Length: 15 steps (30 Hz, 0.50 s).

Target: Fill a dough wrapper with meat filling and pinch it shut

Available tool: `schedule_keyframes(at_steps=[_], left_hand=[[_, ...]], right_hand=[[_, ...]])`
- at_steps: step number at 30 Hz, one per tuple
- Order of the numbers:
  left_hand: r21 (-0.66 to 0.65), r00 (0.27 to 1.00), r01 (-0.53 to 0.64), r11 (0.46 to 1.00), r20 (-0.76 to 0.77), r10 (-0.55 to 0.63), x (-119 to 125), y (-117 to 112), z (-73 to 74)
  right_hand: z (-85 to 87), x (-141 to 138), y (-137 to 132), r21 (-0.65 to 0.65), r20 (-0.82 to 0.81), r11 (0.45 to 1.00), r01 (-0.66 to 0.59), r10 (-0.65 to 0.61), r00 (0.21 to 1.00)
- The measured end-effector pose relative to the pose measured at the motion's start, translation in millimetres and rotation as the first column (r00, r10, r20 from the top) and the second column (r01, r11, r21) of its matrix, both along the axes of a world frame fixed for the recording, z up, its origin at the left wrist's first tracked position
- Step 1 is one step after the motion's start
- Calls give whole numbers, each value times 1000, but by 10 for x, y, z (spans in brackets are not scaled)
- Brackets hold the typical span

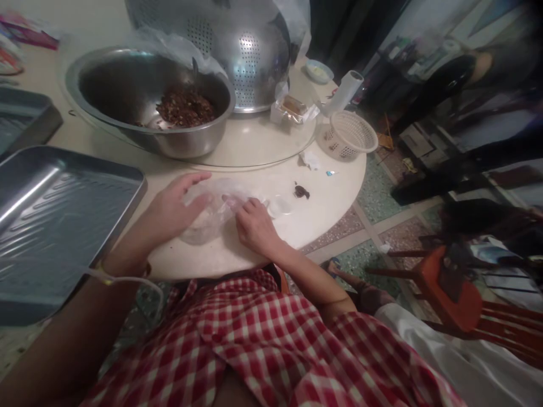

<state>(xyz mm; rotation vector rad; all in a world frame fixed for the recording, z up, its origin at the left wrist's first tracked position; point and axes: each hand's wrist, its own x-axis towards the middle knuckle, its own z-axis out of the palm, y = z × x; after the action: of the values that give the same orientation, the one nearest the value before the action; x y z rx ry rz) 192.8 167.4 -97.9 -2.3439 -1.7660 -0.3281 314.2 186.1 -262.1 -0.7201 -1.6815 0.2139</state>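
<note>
A thin clear plastic sheet [214, 212] lies crumpled on the round cream table [331, 198] in front of me. My left hand [176, 206] rests flat on its left side with the fingers stretched out. My right hand [253, 221] presses on the sheet's right part, fingers curled and pinching the plastic. A small dark lump [301, 191] sits on the table just beyond my right hand.
A steel bowl [106, 79] with dark brown filling [185, 107] stands behind, a steel colander [250, 51] beyond it. Two metal trays [55, 220] lie at the left. A white plastic basket [350, 135], a plastic roll [345, 90] and a small wrapped packet [292, 107] sit far right. A red stool [445, 282] stands on the floor.
</note>
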Motion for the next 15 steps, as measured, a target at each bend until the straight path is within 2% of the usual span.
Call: schedule_keyframes(at_steps=[2, 3, 5, 8, 12, 14, 15], left_hand=[[34, 990, 139, 990, -1, -139, -54, -177, -119], [83, 986, 158, 984, -69, -152, -81, -228, -152], [235, 971, 87, 968, -235, -30, -150, -256, -151], [426, 915, -104, 899, -314, 254, -298, -233, -34], [411, 816, -262, 873, -389, 428, -434, -317, 71], [379, 773, -287, 880, -451, 447, -441, -384, 55], [378, 768, -258, 889, -479, 426, -438, -407, 39]], right_hand=[[97, 7, 40, 62, -22, 996, -70, 71, 997], [169, 3, 78, 91, -23, 990, -105, 108, 994], [339, -21, 188, 109, -3, 980, -166, 167, 986], [558, -80, 387, -12, 22, 978, -209, 209, 978], [666, -167, 586, -225, -5, 934, -278, 284, 959], [672, -199, 629, -286, -11, 906, -311, 321, 947], [670, -209, 637, -305, -11, 898, -315, 328, 945]])
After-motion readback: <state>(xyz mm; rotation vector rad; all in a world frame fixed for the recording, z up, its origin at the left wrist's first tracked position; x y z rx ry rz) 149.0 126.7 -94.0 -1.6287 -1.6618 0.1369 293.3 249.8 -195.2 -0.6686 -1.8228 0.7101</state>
